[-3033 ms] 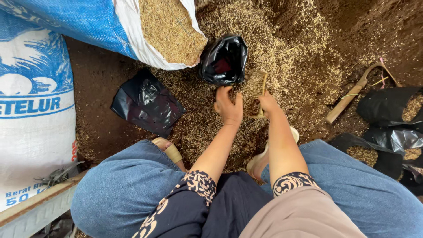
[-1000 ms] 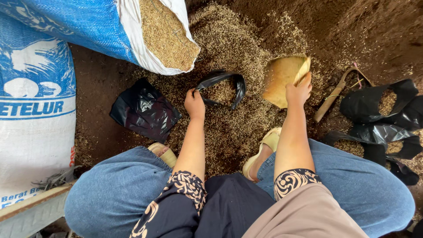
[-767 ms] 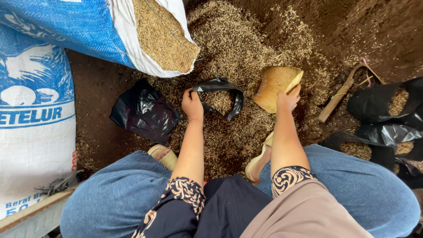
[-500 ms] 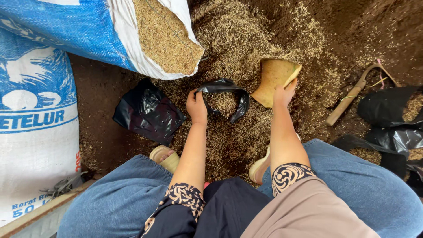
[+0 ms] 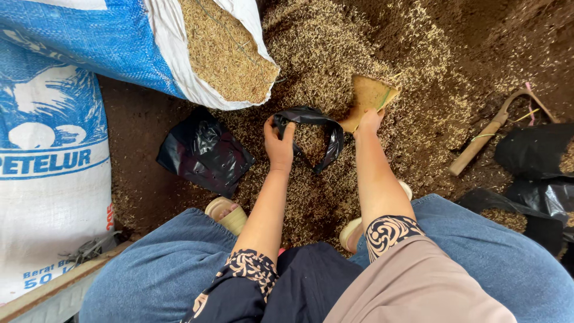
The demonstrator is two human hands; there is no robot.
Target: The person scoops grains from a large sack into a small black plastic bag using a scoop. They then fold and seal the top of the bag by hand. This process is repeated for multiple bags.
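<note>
Head view: the left hand [image 5: 278,142] grips the rim of a small black bag [image 5: 311,134], holding its mouth open at centre. At two o'clock of it, the right hand [image 5: 369,119] grasps a tan scoop [image 5: 366,96] tilted toward the bag. If the limp rim sags, husk [image 5: 323,54] would likely spill onto the ground.

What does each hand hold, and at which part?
The left hand holds the small black plastic bag by its open rim. The right hand holds the flat tan scoop by its near edge.
</note>
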